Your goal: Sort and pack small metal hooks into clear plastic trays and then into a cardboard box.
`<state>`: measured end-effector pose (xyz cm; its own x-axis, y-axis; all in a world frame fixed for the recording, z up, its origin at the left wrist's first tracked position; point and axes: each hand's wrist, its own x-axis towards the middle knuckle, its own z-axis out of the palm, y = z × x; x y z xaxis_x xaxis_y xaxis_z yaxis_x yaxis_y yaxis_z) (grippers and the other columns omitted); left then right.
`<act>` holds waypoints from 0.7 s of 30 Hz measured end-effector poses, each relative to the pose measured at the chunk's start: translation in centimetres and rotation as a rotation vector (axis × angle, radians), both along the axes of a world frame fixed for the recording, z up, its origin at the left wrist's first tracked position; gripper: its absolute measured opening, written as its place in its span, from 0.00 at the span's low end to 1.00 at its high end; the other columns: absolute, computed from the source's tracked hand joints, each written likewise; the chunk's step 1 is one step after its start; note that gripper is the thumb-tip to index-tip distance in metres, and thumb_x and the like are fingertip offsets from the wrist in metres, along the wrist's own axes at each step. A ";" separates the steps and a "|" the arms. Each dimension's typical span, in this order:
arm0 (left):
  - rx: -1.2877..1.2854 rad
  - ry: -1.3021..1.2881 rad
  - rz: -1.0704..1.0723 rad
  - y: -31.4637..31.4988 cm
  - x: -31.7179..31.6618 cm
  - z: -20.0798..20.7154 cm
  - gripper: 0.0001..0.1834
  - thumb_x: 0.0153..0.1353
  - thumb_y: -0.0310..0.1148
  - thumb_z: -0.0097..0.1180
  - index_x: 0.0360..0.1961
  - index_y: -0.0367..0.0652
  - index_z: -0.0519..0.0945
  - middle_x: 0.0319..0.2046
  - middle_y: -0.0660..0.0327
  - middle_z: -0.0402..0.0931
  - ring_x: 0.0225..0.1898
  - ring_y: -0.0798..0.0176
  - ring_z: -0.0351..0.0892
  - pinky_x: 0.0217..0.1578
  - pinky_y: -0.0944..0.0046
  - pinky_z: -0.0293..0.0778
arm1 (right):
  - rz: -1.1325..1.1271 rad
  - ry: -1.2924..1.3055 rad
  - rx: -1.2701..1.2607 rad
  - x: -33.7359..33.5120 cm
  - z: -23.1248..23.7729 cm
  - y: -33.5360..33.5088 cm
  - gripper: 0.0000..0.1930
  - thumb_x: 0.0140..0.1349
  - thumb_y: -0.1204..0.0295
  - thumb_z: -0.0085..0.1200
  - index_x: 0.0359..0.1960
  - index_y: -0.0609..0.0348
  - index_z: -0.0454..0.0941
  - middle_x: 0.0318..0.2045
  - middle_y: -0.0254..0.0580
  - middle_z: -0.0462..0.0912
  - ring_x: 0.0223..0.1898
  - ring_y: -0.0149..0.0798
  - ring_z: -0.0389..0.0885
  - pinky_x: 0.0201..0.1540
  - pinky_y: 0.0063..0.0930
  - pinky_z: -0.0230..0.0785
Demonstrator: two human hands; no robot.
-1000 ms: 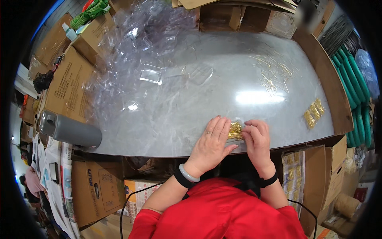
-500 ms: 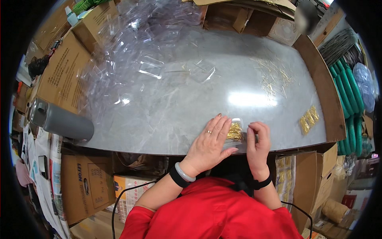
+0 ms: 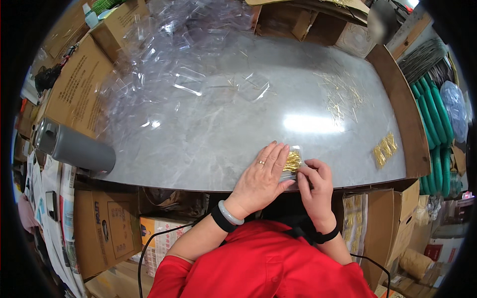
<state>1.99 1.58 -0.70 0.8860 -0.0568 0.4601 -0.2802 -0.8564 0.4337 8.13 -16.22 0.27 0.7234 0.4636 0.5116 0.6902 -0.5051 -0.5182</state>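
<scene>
At the table's near edge lies a small clear plastic case (image 3: 296,148) filled with thin gold wire hooks (image 3: 293,161). My left hand (image 3: 263,171) rests flat along the case's left side, fingers stretched out and partly covering it. The thumb reaches past the case's near edge. On the other side my right hand (image 3: 317,186) is closed, its bent fingers at the case's near right corner. Its fingertips hide the exact grip.
Loose gold hooks (image 3: 340,97) lie scattered at the far right. Another filled case (image 3: 385,149) sits near the right wooden border (image 3: 402,107). Empty clear cases (image 3: 169,64) heap up at the far left. A grey bottle (image 3: 74,148) lies at the left edge.
My right hand has moved left and slightly down, from beside the case to its near right corner. My left hand has stayed in place.
</scene>
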 end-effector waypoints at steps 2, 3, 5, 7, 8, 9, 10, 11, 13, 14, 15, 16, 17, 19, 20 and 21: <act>-0.145 0.012 0.004 -0.1 -0.1 0.0 0.52 0.57 0.40 0.69 0.74 0.34 0.50 0.68 0.43 0.62 0.69 0.40 0.63 0.66 0.49 0.67 | 0.004 0.131 0.103 -0.1 0.0 -0.1 0.09 0.56 0.79 0.64 0.39 0.60 0.82 0.45 0.45 0.79 0.47 0.47 0.78 0.48 0.38 0.72; -0.144 0.012 0.008 0.0 -0.1 0.0 0.52 0.57 0.40 0.69 0.74 0.34 0.50 0.68 0.43 0.62 0.69 0.40 0.63 0.66 0.49 0.67 | -0.028 0.115 0.134 -0.3 0.2 0.0 0.09 0.57 0.79 0.64 0.40 0.60 0.81 0.45 0.46 0.79 0.47 0.47 0.78 0.48 0.37 0.73; -0.272 -0.035 -0.024 0.1 -0.1 0.0 0.57 0.54 0.33 0.71 0.76 0.36 0.45 0.68 0.42 0.63 0.66 0.39 0.68 0.63 0.49 0.70 | -0.051 0.060 0.146 -0.5 0.1 0.4 0.12 0.55 0.77 0.66 0.41 0.59 0.81 0.47 0.47 0.79 0.49 0.48 0.77 0.51 0.39 0.71; -0.310 -0.037 -0.031 0.2 -0.2 -0.1 0.58 0.53 0.30 0.70 0.76 0.35 0.43 0.67 0.41 0.64 0.66 0.39 0.67 0.64 0.50 0.70 | -0.049 -0.009 0.089 -0.7 1.1 1.9 0.13 0.53 0.75 0.67 0.41 0.58 0.81 0.48 0.46 0.78 0.50 0.49 0.76 0.53 0.40 0.69; -0.350 -0.041 -0.038 0.2 -0.2 -0.1 0.58 0.52 0.26 0.69 0.76 0.35 0.41 0.65 0.40 0.65 0.66 0.39 0.67 0.65 0.50 0.69 | -0.049 -0.080 0.029 -0.7 1.4 2.7 0.15 0.51 0.74 0.69 0.41 0.57 0.81 0.48 0.45 0.78 0.51 0.50 0.75 0.55 0.42 0.67; -0.349 -0.042 -0.040 0.3 -0.2 -0.2 0.58 0.52 0.26 0.69 0.76 0.35 0.41 0.65 0.40 0.65 0.66 0.39 0.67 0.65 0.50 0.69 | -0.046 -0.050 0.041 -0.5 1.0 3.3 0.19 0.46 0.70 0.72 0.40 0.55 0.79 0.51 0.45 0.77 0.54 0.52 0.73 0.59 0.45 0.62; -0.379 -0.046 -0.038 0.3 -0.2 -0.4 0.58 0.52 0.25 0.67 0.76 0.35 0.41 0.64 0.40 0.67 0.65 0.39 0.69 0.64 0.50 0.70 | -0.047 -0.052 0.041 -0.5 1.2 3.8 0.19 0.46 0.70 0.72 0.40 0.55 0.79 0.51 0.45 0.77 0.54 0.52 0.73 0.59 0.45 0.62; -0.410 -0.049 -0.036 0.3 -0.2 -0.6 0.57 0.52 0.23 0.66 0.77 0.35 0.40 0.63 0.40 0.69 0.65 0.40 0.70 0.63 0.50 0.71 | -0.054 -0.072 0.013 -0.5 1.3 4.3 0.20 0.45 0.69 0.73 0.41 0.56 0.79 0.52 0.46 0.76 0.55 0.52 0.72 0.59 0.46 0.62; -0.386 -0.046 -0.028 0.3 -0.1 -0.6 0.57 0.52 0.22 0.64 0.77 0.35 0.40 0.62 0.41 0.70 0.64 0.40 0.71 0.62 0.50 0.71 | -0.051 -0.096 -0.030 -0.3 1.0 4.6 0.22 0.44 0.70 0.72 0.42 0.57 0.76 0.54 0.48 0.74 0.57 0.54 0.70 0.60 0.49 0.61; -0.360 -0.042 -0.019 0.3 0.0 -0.6 0.57 0.52 0.20 0.63 0.77 0.35 0.40 0.61 0.42 0.71 0.63 0.40 0.72 0.61 0.51 0.72 | -0.050 -0.098 -0.034 -0.2 0.7 4.4 0.22 0.44 0.70 0.72 0.42 0.57 0.76 0.54 0.48 0.74 0.57 0.54 0.70 0.60 0.49 0.61; -0.362 -0.043 -0.013 0.3 0.0 -0.7 0.57 0.52 0.20 0.63 0.77 0.35 0.40 0.61 0.42 0.71 0.63 0.40 0.72 0.61 0.51 0.72 | -0.041 -0.095 -0.024 -0.1 0.3 4.3 0.22 0.45 0.71 0.70 0.42 0.57 0.76 0.54 0.48 0.74 0.57 0.54 0.70 0.60 0.50 0.61; -0.362 -0.043 -0.011 0.4 0.0 -0.7 0.56 0.52 0.20 0.63 0.77 0.35 0.40 0.60 0.42 0.72 0.62 0.40 0.72 0.61 0.51 0.72 | -0.033 -0.092 -0.014 -0.1 0.0 4.2 0.21 0.45 0.72 0.69 0.42 0.57 0.76 0.55 0.49 0.73 0.57 0.55 0.69 0.60 0.50 0.61; -0.363 -0.043 -0.009 0.4 0.0 -0.8 0.56 0.52 0.20 0.63 0.77 0.35 0.41 0.60 0.43 0.72 0.61 0.40 0.72 0.60 0.51 0.72 | -0.025 -0.091 -0.017 -0.2 -0.2 4.3 0.21 0.45 0.72 0.69 0.42 0.57 0.76 0.55 0.49 0.73 0.57 0.55 0.69 0.60 0.50 0.61; -0.382 -0.060 -0.026 0.6 -0.1 -0.6 0.56 0.52 0.20 0.63 0.77 0.35 0.40 0.60 0.43 0.72 0.61 0.40 0.72 0.61 0.51 0.72 | -0.069 -0.020 0.022 -0.6 -0.4 4.3 0.22 0.46 0.73 0.67 0.44 0.58 0.76 0.56 0.50 0.72 0.57 0.55 0.69 0.61 0.51 0.60; -0.395 -0.074 -0.045 0.7 -0.1 -0.5 0.57 0.52 0.20 0.63 0.77 0.34 0.40 0.60 0.43 0.72 0.61 0.40 0.72 0.61 0.51 0.72 | -0.065 -0.026 0.017 -0.8 -0.6 4.4 0.22 0.46 0.73 0.67 0.44 0.58 0.76 0.56 0.50 0.72 0.57 0.55 0.69 0.61 0.51 0.60; -0.400 -0.079 -0.036 0.8 -0.1 -0.5 0.57 0.52 0.20 0.63 0.77 0.34 0.40 0.60 0.43 0.72 0.61 0.40 0.72 0.61 0.51 0.72 | -0.057 0.027 0.035 -0.7 -0.7 4.4 0.23 0.48 0.73 0.66 0.49 0.57 0.76 0.59 0.52 0.71 0.60 0.57 0.68 0.63 0.53 0.59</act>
<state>1.88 2.35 -1.16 0.8478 0.1099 0.5188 -0.3528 -0.6135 0.7065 7.40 -11.77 -0.46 0.7622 0.4031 0.5066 0.6460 -0.5243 -0.5548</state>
